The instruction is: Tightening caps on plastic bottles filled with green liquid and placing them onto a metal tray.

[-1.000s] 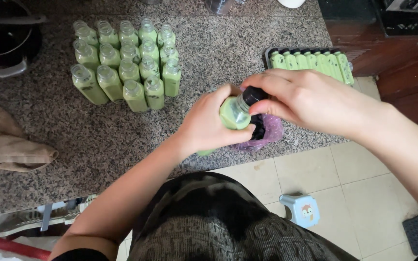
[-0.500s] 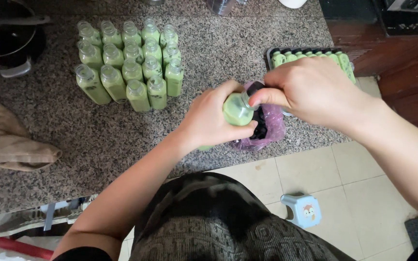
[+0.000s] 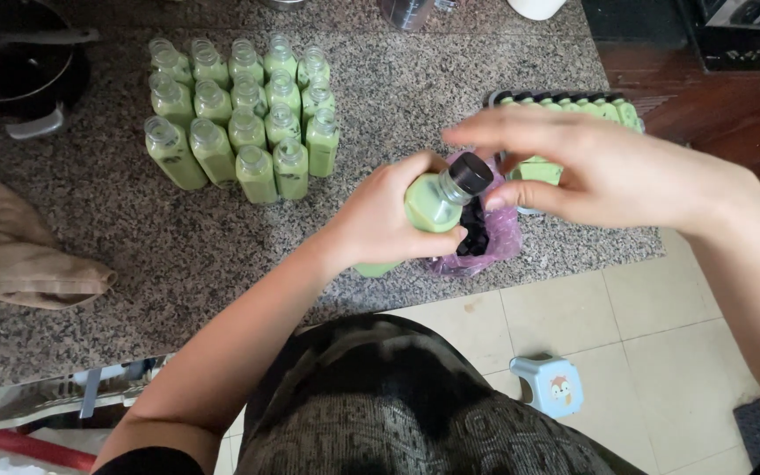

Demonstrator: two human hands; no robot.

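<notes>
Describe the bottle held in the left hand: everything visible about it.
The bottle is small, clear and plastic-looking, filled with pale green liquid, with a black screw cap on its neck. It is tilted, cap pointing up and to the right, above the edge of the speckled granite counter. The left hand wraps around its body; the right hand fingers are at the cap.

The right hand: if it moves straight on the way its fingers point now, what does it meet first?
Probably the black cap of the green bottle in the left hand; the right hand points left, just beside it, though depth is unclear.
</notes>
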